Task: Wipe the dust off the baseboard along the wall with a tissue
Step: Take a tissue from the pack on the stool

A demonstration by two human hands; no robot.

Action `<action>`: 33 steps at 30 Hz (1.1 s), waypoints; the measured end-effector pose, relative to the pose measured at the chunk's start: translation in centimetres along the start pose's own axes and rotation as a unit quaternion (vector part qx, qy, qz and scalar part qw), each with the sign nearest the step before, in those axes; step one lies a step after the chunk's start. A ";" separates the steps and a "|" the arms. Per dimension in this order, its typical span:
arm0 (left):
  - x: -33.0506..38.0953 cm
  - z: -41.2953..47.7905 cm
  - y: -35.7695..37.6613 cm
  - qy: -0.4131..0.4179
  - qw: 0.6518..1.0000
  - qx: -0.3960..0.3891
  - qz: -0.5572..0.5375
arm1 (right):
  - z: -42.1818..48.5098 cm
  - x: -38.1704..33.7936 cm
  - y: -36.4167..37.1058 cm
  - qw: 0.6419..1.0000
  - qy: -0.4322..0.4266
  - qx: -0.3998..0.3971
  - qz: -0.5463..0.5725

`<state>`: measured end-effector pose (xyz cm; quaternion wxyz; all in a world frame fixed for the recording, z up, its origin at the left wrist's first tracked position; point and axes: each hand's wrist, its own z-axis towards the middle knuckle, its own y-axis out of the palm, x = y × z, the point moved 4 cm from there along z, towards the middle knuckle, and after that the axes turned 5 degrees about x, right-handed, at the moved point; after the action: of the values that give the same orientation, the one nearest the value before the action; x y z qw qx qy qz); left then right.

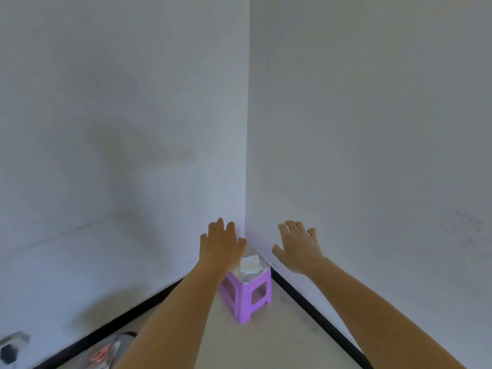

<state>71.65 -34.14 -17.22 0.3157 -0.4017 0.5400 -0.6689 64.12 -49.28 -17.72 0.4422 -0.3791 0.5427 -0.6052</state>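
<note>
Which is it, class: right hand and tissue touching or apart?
Apart. Head view shows a clear gap between the right hand and the tissue on the stool.

1 head view looks forward and down into a wall corner point(245, 209)

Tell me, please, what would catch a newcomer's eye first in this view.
The bright purple stool in the corner where two pale walls meet stands out first, a folded white tissue lying on top. In front of it the left hand and right hand are held out, fingers spread, holding nothing. A black baseboard lines the foot of both walls.
</note>
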 end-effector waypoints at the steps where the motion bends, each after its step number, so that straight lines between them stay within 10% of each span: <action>1: -0.4 1.6 1.1 0.002 1.000 -0.009 -0.002 | 1.6 -0.1 1.1 1.000 0.000 -0.012 0.001; 20: -9.8 35.9 29.3 -0.091 0.980 -0.163 -0.063 | 35.7 5.0 31.5 0.963 0.042 -0.256 0.070; 33: -16.1 42.7 54.0 -0.058 0.949 -0.303 -0.057 | 42.3 5.9 58.3 0.911 0.128 -0.382 0.093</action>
<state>116.27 -52.12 -69.10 0.1710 -0.5470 0.6739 -0.4662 109.19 -69.63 -70.46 0.2443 -0.3862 0.8171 -0.3513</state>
